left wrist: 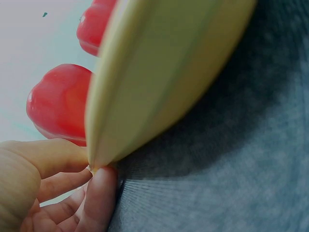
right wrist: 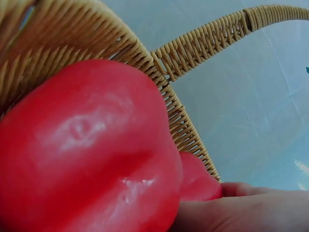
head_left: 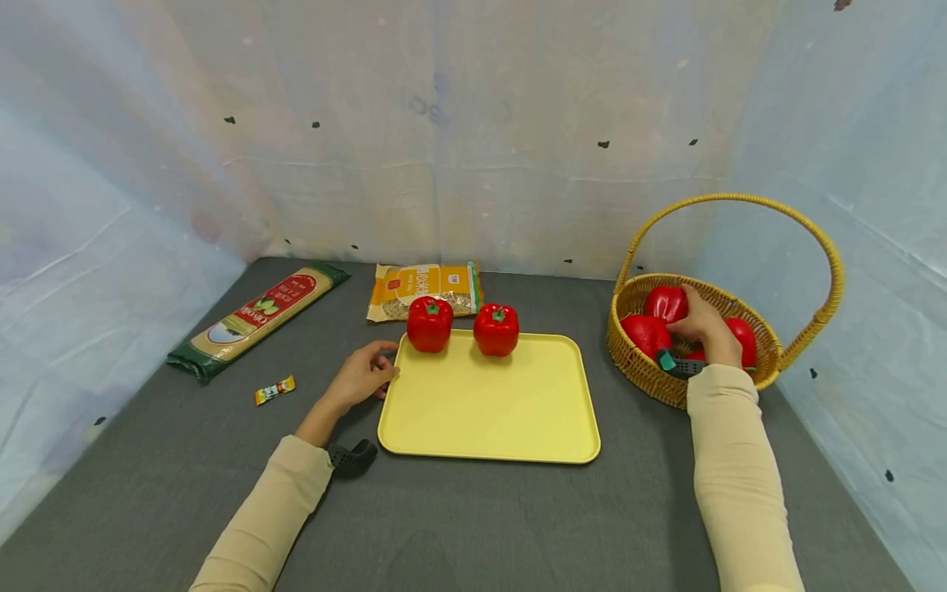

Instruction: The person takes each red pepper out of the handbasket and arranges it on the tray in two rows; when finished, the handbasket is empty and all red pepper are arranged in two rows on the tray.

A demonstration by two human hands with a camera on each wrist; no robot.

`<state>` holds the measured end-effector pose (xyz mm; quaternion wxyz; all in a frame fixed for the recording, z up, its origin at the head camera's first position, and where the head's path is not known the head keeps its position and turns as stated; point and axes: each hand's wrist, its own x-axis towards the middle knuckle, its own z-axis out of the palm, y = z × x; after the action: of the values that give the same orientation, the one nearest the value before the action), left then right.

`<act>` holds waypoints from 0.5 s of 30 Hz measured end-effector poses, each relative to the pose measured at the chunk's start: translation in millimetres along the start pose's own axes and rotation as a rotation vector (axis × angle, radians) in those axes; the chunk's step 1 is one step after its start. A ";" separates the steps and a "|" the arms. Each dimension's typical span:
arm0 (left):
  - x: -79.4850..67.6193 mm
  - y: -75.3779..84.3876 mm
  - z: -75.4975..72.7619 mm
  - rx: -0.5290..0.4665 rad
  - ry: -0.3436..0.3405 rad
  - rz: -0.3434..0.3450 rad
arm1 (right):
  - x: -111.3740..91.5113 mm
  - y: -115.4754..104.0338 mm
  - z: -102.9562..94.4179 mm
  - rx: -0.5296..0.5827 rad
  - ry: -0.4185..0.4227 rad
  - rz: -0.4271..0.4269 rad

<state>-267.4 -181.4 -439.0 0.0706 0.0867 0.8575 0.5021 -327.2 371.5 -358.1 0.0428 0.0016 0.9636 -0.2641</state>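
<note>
At the left edge of a yellow tray [head_left: 491, 411], my left hand [head_left: 366, 374] pinches the rim between thumb and fingers, which the left wrist view shows closely. Two red bell peppers [head_left: 429, 326] [head_left: 496, 330] stand upright along the tray's far side. My right hand [head_left: 699, 325] reaches into a wicker basket [head_left: 647, 382] and grips a red bell pepper [head_left: 666, 303] near its far wall. Other red peppers lie around that hand, one large pepper [right wrist: 91, 150] close to the right wrist camera. The fingers' far side is hidden.
Behind the tray lies a yellow-orange food bag [head_left: 425, 288]. A long green-ended packet [head_left: 259, 316] and a small wrapped snack [head_left: 274, 390] lie to the left. The basket's tall handle [head_left: 740, 197] arches above its opening. Pale sheeting [head_left: 518, 123] encloses the grey table.
</note>
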 end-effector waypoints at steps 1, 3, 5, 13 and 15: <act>0.0 0.0 0.0 0.001 0.000 0.000 | 0.2 0.4 0.3 -0.005 0.004 -0.005; -0.1 0.0 0.0 0.002 0.000 0.000 | -0.5 0.6 0.8 -0.006 0.013 -0.006; -0.4 0.1 0.0 0.001 -0.001 -0.001 | -0.8 0.5 1.4 0.006 0.016 0.000; -0.3 -0.7 0.6 0.002 0.002 -0.002 | -4.9 -3.1 2.1 0.162 -0.019 0.048; 0.1 -0.3 0.2 0.002 0.002 0.000 | -5.5 -4.3 2.9 0.234 -0.026 0.080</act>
<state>-267.5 -181.3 -439.3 0.0698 0.0862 0.8581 0.5014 -321.6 366.4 -358.0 0.0654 0.0416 0.9247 -0.3727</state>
